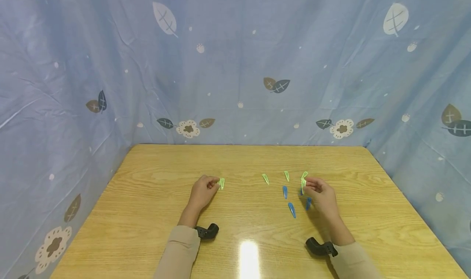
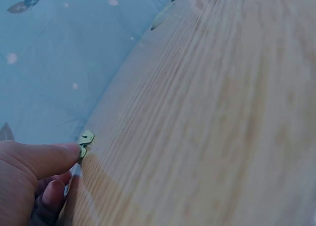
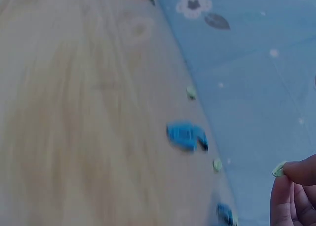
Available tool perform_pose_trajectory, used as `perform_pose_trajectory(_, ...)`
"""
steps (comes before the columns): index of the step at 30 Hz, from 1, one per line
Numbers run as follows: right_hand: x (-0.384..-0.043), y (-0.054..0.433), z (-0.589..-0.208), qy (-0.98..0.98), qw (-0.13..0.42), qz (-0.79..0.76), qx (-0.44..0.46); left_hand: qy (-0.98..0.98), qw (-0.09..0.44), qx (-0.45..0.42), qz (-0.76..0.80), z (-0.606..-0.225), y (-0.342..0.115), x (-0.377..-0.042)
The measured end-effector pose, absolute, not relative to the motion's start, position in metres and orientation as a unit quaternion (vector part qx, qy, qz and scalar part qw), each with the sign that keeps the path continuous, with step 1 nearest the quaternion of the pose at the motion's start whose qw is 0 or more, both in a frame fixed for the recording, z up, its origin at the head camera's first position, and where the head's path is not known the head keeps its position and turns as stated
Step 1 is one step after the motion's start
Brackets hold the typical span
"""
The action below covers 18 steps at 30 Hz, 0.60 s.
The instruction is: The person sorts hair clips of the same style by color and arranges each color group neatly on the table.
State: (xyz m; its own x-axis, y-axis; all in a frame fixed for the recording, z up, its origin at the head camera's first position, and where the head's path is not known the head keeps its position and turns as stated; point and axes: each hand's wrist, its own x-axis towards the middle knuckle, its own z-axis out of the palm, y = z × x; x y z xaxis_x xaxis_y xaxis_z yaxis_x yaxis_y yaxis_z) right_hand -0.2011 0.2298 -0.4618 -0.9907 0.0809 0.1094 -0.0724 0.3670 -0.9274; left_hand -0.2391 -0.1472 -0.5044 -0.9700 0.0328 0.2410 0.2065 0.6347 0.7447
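Observation:
My left hand [image 1: 204,191] is low over the left-centre of the table, thumb and index finger pinching a light green snap hair clip [image 2: 83,151]. Right beside those fingertips lies another green clip [image 1: 222,184], overlapping the first in the left wrist view. Raised over the right part of the table, my right hand [image 1: 322,195] pinches a green hair clip [image 3: 278,169] between thumb and fingertip. Just behind it is another green clip [image 1: 304,174]. A blue clip [image 1: 301,191] is partly hidden by the right fingers, and a second blue clip [image 1: 308,203] lies beside that hand.
Between the hands lie two green clips [image 1: 265,179] [image 1: 286,175] and two blue clips [image 1: 285,192] [image 1: 292,210]. The wooden table [image 1: 147,222] ends at a patterned blue curtain [image 1: 228,66] at the back and sides. Each wrist wears a black camera mount [image 1: 208,231].

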Motion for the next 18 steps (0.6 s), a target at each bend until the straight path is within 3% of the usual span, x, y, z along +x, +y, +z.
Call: perform_pose_trajectory(18, -0.23, 0.138, -0.462, -0.749, -0.007, 0.662, 0.026, -0.898, 0.096, -0.064, -0.425, -0.502, -0.148, -0.238)
